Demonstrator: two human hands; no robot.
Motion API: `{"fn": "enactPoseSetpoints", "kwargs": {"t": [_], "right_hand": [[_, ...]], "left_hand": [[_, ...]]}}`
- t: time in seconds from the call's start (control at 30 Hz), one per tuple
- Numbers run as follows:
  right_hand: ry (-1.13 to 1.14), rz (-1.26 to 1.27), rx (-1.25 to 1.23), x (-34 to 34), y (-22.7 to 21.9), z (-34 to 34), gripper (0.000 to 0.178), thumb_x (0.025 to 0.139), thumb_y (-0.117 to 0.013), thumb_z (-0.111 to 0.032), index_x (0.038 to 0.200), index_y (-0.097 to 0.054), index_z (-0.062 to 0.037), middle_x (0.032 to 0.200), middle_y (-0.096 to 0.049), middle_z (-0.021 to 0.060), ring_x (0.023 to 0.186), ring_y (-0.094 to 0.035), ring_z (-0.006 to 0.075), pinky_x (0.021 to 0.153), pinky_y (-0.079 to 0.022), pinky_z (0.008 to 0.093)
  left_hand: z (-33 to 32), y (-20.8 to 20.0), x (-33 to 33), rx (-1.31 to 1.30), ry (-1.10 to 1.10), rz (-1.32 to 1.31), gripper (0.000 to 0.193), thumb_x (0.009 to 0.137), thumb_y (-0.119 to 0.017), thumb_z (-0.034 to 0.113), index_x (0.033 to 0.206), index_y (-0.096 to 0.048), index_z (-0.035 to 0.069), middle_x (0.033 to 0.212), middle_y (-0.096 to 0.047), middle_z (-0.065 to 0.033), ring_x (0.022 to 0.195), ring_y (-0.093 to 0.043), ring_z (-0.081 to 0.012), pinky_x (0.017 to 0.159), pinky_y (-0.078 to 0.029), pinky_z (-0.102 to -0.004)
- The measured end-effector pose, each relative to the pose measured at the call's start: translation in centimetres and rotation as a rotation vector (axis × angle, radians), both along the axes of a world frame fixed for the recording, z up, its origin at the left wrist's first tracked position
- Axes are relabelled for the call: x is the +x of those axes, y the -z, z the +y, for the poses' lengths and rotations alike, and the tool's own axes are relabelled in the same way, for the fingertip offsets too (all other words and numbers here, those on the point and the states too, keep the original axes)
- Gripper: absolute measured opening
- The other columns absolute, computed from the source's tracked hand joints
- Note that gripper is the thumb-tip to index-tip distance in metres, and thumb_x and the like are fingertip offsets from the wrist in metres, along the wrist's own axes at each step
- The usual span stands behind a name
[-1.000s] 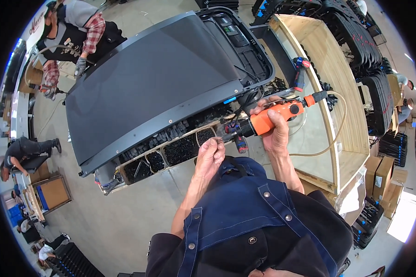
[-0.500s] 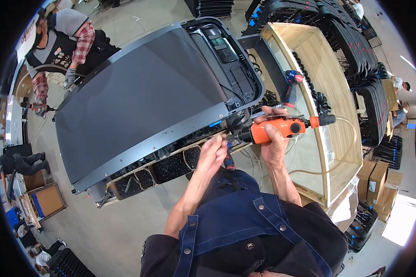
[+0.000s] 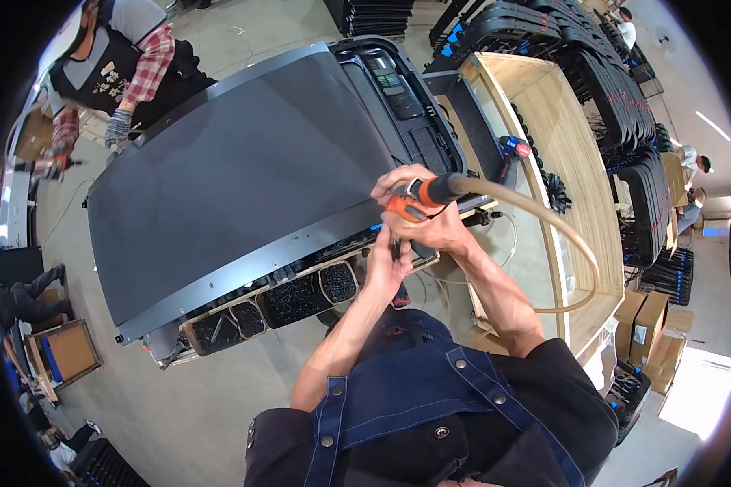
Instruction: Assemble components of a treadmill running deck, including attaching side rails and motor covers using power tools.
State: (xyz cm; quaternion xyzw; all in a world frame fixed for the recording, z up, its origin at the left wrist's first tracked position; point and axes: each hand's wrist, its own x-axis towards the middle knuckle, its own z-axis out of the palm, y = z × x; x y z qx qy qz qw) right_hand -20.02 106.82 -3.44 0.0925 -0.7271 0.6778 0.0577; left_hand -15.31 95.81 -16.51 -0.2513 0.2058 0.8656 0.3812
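Workshop floor (image 3: 244, 385) all round, dark panel (image 3: 244, 178) ahead: right hand (image 3: 440, 229) is wrapped closed round an orange air tool (image 3: 404, 205) at the panel's near right corner, nose hidden; left hand (image 3: 387, 269) is nearly closed, fingertips bunched just below the tool, can't tell what they pinch, if anything. I'd hold the tool square to the near edge, fingertips clear of its nose, hose (image 3: 508, 196) slack and off the wooden crate (image 3: 585, 146).
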Motion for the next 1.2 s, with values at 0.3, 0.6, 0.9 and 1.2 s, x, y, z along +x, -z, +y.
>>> {"fn": "enactPoseSetpoints", "kwargs": {"t": [0.3, 0.6, 0.9, 1.2], "right_hand": [[-0.048, 0.007, 0.111, -0.8, 0.3, 0.2, 0.035, 0.076, -0.073, 0.006, 0.109, -0.063, -0.0020, 0.104, -0.071, 0.0092, 0.096, -0.069, 0.0159, 0.088, -0.057, 0.0315], [0.021, 0.005, 0.029, -0.5, -0.1, -0.2, 0.042, 0.075, -0.076, 0.005, 0.115, -0.065, -0.0003, 0.113, -0.070, 0.0113, 0.104, -0.068, 0.0193, 0.090, -0.056, 0.0340], [0.049, 0.023, -0.621, 5.2, -2.9, -0.5, 0.051, 0.079, -0.071, -0.002, 0.126, -0.050, -0.0059, 0.117, -0.064, 0.0169, 0.104, -0.069, 0.0297, 0.095, -0.055, 0.0473], [0.147, 0.019, -0.749, 6.9, -0.5, -2.7, 0.049, 0.081, -0.072, -0.003, 0.125, -0.051, -0.0068, 0.116, -0.063, 0.0153, 0.101, -0.067, 0.0275, 0.101, -0.051, 0.0498]], "left_hand": [[-6.4, -2.3, 3.9, -0.049, 0.022, 0.219, 0.027, 0.108, -0.051, 0.025, 0.112, -0.062, 0.001, 0.094, -0.061, -0.0044, 0.072, -0.059, -0.0138, 0.065, -0.050, -0.0283], [-7.8, -1.9, 4.4, 0.029, -0.047, 0.267, 0.024, 0.100, -0.067, 0.026, 0.111, -0.065, 0.005, 0.094, -0.064, -0.0020, 0.081, -0.061, -0.0102, 0.072, -0.054, -0.0243], [-9.0, -2.4, 4.3, -0.058, -0.246, 0.103, 0.029, 0.097, -0.070, 0.033, 0.106, -0.066, 0.006, 0.092, -0.067, -0.0030, 0.076, -0.065, -0.0111, 0.066, -0.057, -0.0227], [-9.8, -4.4, 4.9, -0.057, -0.351, -0.014, 0.028, 0.097, -0.070, 0.033, 0.104, -0.066, 0.006, 0.085, -0.065, -0.0021, 0.077, -0.067, -0.0119, 0.069, -0.061, -0.0251]]}}
